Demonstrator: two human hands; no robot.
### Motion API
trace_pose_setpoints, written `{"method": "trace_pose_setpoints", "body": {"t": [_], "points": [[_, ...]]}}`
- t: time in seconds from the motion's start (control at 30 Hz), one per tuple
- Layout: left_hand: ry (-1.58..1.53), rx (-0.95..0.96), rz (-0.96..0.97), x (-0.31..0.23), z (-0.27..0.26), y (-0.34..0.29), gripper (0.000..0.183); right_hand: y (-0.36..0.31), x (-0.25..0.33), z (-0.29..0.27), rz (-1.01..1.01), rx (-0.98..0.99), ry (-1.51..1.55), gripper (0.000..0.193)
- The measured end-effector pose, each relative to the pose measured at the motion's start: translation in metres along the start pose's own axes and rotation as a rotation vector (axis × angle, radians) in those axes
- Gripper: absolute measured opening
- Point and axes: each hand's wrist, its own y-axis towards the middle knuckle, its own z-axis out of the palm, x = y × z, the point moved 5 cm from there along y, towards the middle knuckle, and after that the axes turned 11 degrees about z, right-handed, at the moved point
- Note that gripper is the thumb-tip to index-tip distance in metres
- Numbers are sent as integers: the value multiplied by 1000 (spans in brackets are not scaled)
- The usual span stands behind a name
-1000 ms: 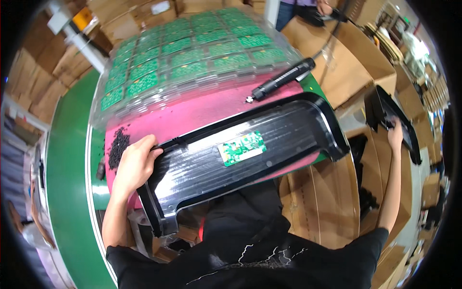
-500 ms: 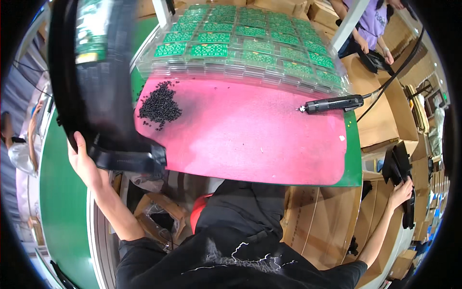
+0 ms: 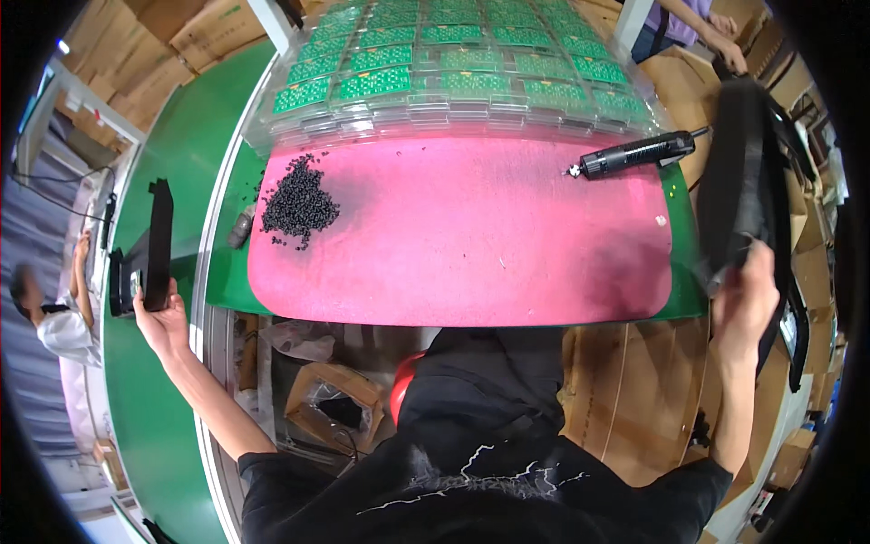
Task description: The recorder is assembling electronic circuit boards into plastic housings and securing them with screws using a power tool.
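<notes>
At the left, my left hand (image 3: 165, 325) grips the lower edge of a black plastic housing (image 3: 159, 249), seen almost edge-on over the green table. On the right side, my right hand (image 3: 749, 295) is closed on the lower end of a long black plastic panel (image 3: 736, 172), slightly smeared by motion. Between them lies a pink mat (image 3: 471, 236). A heap of small black screws (image 3: 299, 201) sits on its left part. At its far right rests a black electric screwdriver (image 3: 634, 154).
Clear trays of green circuit boards (image 3: 462, 82) are stacked behind the mat. A green table (image 3: 168, 408) runs along the left. Cardboard boxes (image 3: 634, 390) stand at the right; an open carton (image 3: 331, 403) lies below. Another person's hand (image 3: 729, 54) is at the far right.
My left hand has moved the housing away from the mat, leftward over the green table. My right hand has risen and come closer to the mat with a black panel.
</notes>
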Motion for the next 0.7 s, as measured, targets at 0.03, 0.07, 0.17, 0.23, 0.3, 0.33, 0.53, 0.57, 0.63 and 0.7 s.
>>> {"method": "trace_pose_setpoints", "body": {"t": [0.03, 0.07, 0.17, 0.23, 0.3, 0.33, 0.53, 0.57, 0.63, 0.7], "points": [[-29, -47, 38, 0, -13, 12, 35, -14, 73, 54, -668, 20, -634, 50], [-20, -50, 38, 4, -25, 18, 35, -20, 92, 83, -770, 129, -717, 51], [-102, -296, 154, 1, -32, 29, 41, -43, 109, 143, -863, 297, -804, 34], [186, -370, 298, -2, -10, 19, 47, -62, 103, 169, -887, 385, -778, 30], [529, -280, 467, 7, 12, 16, 55, -74, 103, 189, -880, 536, -633, 31], [442, -195, 533, 21, 91, -18, 57, -81, 99, 200, -900, 539, -596, 32], [700, 924, 331, 75, 291, -110, 39, -45, 110, 236, -887, 693, -456, 15], [662, 1085, 357, 88, 323, -131, 40, -22, 115, 235, -795, 699, -507, 17], [942, 1452, 567, 99, 369, -160, 50, 37, 111, 235, -750, 386, -518, 10], [902, 1674, 618, 120, 402, -181, 51, 105, 101, 227, -733, 54, -590, 7]]}}
